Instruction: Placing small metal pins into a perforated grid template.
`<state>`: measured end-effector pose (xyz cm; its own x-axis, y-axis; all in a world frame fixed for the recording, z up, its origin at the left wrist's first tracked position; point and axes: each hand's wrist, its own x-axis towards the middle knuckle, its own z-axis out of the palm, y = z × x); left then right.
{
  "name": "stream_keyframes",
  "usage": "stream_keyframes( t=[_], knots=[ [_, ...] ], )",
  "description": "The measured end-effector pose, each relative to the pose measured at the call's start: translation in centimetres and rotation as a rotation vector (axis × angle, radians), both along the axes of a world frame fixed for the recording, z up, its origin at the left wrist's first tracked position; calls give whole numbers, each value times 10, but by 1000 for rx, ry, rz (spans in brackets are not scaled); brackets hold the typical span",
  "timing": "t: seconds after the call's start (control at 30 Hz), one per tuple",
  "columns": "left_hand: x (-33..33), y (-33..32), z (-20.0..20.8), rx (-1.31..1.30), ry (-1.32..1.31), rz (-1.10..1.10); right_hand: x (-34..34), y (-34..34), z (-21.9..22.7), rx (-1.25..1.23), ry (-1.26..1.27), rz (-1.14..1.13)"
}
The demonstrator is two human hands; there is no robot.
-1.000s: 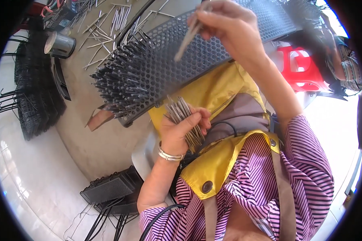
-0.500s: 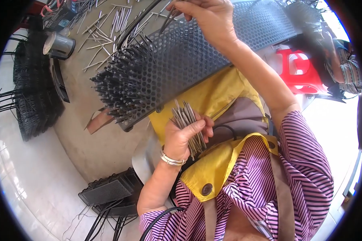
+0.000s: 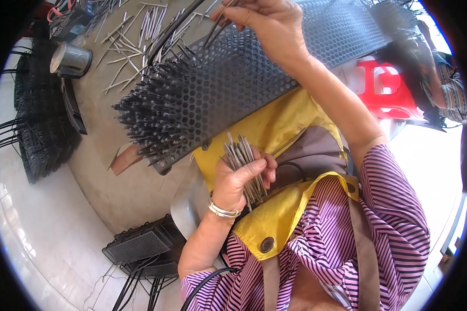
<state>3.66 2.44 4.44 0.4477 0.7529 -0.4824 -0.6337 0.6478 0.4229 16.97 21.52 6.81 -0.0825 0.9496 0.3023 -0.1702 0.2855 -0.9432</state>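
Observation:
A bundle of thin grey-brown sticks (image 3: 245,166) is gripped in my left hand (image 3: 236,182), low over my yellow apron (image 3: 264,230). Raised at the top, my right hand (image 3: 272,23) pinches a thin dark two-pronged piece (image 3: 215,35), perhaps tweezers. Its prongs point down at the far edge of a long dark perforated panel (image 3: 238,85), which slants across in front of me. Many dark thin pieces (image 3: 155,106) stand packed in the holes at the panel's left end. Whether the prongs touch the panel I cannot tell.
Loose silvery sticks (image 3: 127,44) lie scattered beyond the panel, near a grey cylindrical container (image 3: 71,59). Black racks (image 3: 39,129) stand at the left, and more black perforated panels (image 3: 140,246) lower left. A red plastic stool (image 3: 384,93) and another person's striped sleeve (image 3: 451,93) are at right.
The view has shifted slightly. My right hand still pinches the dark piece near the panel's far edge, its prongs now showing apart. My left hand keeps the stick bundle in nearly the same place.

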Motion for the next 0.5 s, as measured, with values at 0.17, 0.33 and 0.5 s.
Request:
stream_keyframes(
  t=[0.17,0.33,0.5],
  knots=[
    [1,-1,3,-28,-4,-7,4,-2,-3,42,-134,-9],
    [3,-1,3,-45,-11,-10,-11,-8,4,274,-301,-94],
    [2,0,2,-22,-11,-11,-19,-3,18,668,-737,-93]
  ],
)
